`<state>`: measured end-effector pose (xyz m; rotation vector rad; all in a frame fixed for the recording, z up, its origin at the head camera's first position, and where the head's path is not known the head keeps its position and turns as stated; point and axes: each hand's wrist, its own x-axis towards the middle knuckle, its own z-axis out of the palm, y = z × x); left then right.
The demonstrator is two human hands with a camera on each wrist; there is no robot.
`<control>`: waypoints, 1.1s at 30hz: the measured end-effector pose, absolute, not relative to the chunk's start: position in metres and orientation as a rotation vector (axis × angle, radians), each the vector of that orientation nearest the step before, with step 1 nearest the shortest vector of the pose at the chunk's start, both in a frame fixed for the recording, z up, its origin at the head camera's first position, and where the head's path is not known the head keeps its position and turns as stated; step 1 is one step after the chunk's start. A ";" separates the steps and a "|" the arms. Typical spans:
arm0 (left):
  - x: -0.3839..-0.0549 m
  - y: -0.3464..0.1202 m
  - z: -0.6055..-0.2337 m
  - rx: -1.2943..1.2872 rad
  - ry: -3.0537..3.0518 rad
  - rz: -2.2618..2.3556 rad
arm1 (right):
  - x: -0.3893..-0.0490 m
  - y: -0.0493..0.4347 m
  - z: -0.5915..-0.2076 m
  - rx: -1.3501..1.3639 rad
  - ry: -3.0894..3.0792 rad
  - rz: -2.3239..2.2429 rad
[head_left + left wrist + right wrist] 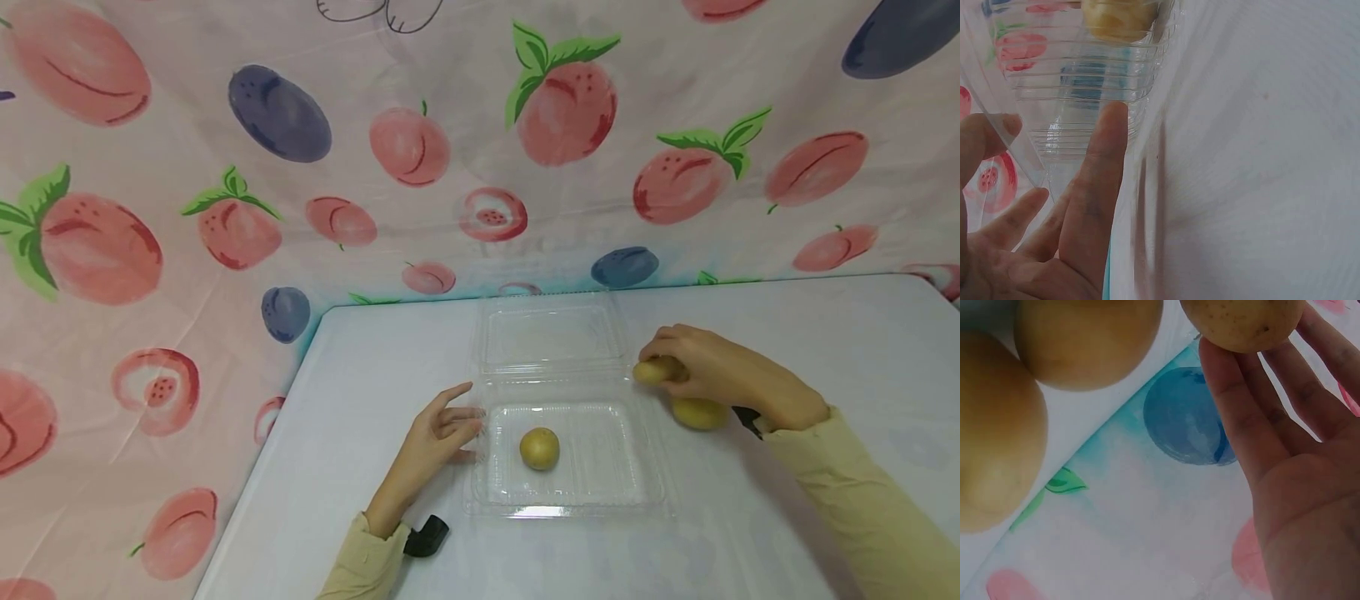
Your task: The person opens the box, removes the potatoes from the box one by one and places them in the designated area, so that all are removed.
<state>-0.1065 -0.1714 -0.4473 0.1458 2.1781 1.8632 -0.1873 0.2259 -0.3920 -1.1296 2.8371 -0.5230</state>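
Observation:
My right hand (708,367) grips a small yellow-brown potato (651,371) at its fingertips, just right of a clear plastic clamshell box (600,492). In the right wrist view this potato (1244,322) shows small dark specks. Another potato (699,414) lies on the table below that hand; the right wrist view has two potatoes side by side at the left, the nearer one (997,431) larger in view. My left hand (438,433) is at the box's left side, fingers spread and fairly straight, a fingertip (1113,115) against the ribbed wall. A round potato (540,448) sits inside the box.
The box's lid (555,337) lies folded back toward the table's far edge. A white-covered table (360,367) holds everything. Behind and left hangs a pink fruit-printed cloth (337,75). A black wrist mount (427,537) is on the left wrist.

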 end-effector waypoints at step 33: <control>-0.106 -0.170 -0.447 0.129 2.172 1.884 | -0.190 0.224 -0.408 -1.042 2.816 -0.508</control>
